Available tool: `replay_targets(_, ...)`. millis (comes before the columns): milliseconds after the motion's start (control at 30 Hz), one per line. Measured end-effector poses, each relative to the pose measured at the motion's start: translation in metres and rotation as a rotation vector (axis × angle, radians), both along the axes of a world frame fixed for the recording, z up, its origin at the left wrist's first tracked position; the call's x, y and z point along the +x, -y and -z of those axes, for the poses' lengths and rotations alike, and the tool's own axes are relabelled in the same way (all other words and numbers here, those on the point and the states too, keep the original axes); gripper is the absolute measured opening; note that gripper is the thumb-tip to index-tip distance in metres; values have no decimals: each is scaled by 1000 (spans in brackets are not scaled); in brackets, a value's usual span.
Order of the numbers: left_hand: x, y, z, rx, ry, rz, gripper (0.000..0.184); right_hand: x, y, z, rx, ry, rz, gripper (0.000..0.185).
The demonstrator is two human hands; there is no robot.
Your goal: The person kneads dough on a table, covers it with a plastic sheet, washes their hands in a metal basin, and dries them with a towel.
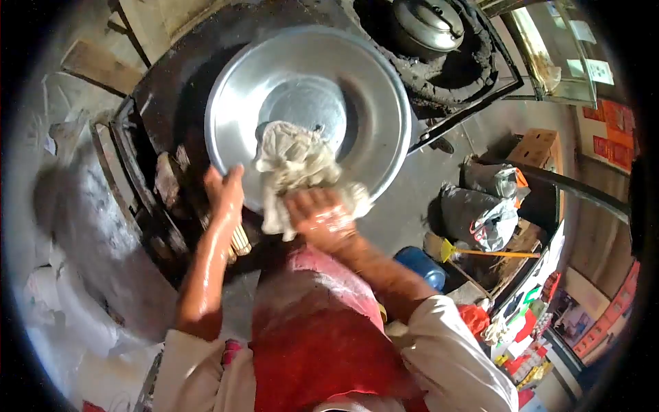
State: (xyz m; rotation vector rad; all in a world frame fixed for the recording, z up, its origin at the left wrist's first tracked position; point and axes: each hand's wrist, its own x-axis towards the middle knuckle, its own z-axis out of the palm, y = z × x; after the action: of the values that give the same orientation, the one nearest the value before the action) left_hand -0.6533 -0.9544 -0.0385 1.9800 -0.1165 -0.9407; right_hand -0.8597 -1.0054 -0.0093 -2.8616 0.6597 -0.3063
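A wide, shiny metal basin (374, 89) sits on the dark stove top, its inside facing me. My left hand (225, 191) is closed on the basin's near-left rim, thumb side up, and the wrist looks wet. A crumpled off-white cloth (292, 154) lies over the near side of the basin and drapes across the rim. On the cloth, my right hand (319, 214) presses at the near rim with its fingers bent into the fabric. The fingertips are partly hidden by the cloth, and the hand glistens.
A lidded metal pot (427, 31) stands in a rough stove opening at the upper right. Firewood (168, 182) lies left of my left arm. To the right are plastic bags (480, 213), a broom (449, 250), a blue container (420, 268) and a cardboard box (535, 147).
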Motion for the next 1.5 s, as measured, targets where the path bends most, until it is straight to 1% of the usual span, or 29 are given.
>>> replay_targets(67,6,30,-39,77,26,118,34,-53,42,0,-22,-92,-144,30)
replay_targets(100,14,34,-29,41,52,180,34,-80,68,4,-71,-253,-146,33)
replay_targets(133,16,43,-43,38,27,213,36,-107,100,11,-151,-84,-114,36)
replay_targets(200,28,49,-28,-34,45,247,36,-130,165,-7,-187,-216,-43,38)
replay_targets(233,29,53,-31,-48,59,251,36,-128,186,-39,-277,-235,-163,40)
replay_targets(333,27,55,-39,-39,154,315,44,-135,212,-75,-65,-234,-94,48)
replay_targets(433,29,53,-41,-59,131,347,36,-129,190,-125,869,266,139,38)
replay_targets(500,33,51,-30,-86,129,341,35,-131,182,-117,1619,672,370,38)
replay_targets(533,35,50,-16,-111,130,345,35,-116,181,-108,1595,508,444,43)
replay_targets(567,49,39,25,-260,311,463,36,-101,180,-99,1571,341,503,49)
replay_targets(600,30,50,-12,-125,245,317,40,-79,182,-87,1157,-65,383,57)
replay_targets(667,21,53,-32,-62,228,269,42,-34,168,-61,447,-211,349,72)
replay_targets(700,21,51,-35,-86,210,279,47,-27,162,-26,297,-193,449,76)
replay_targets(733,21,48,-7,-69,292,221,57,-19,157,2,146,-173,548,81)
replay_targets(767,20,49,-17,-63,245,251,61,8,147,5,277,-251,670,85)
replay_targets(800,15,50,-27,-57,198,285,66,15,146,48,330,-148,681,84)
replay_targets(867,14,40,19,-74,335,244,57,53,145,81,121,-31,732,82)
replay_targets(900,15,43,8,-145,264,226,53,79,145,86,132,25,741,82)
replay_targets(933,12,44,-3,-211,187,209,49,108,137,69,272,97,620,81)
replay_targets(1000,10,36,15,-194,232,230,46,136,89,73,260,48,422,83)
replay_targets(1067,9,37,16,-97,353,194,50,105,66,69,505,-6,156,78)
replay_targets(1100,12,36,24,-179,301,174,55,68,69,79,481,-187,-46,77)
replay_targets(1133,13,39,24,-193,288,169,55,38,80,65,325,-219,-245,71)
replay_targets(1200,4,39,24,-147,374,185,59,-9,138,43,309,-306,-280,57)
replay_targets(1233,3,43,15,-170,308,186,56,-33,167,32,300,-349,-299,50)
replay_targets(1367,2,43,8,-269,259,233,51,49,204,86,-63,-210,480,76)
replay_targets(1400,0,43,15,-188,329,253,51,89,190,87,44,-29,534,73)
replay_targets(1467,-4,40,44,-235,414,205,51,127,127,102,191,74,445,72)
replay_targets(1500,-3,40,30,-188,314,199,52,122,92,112,254,115,374,72)
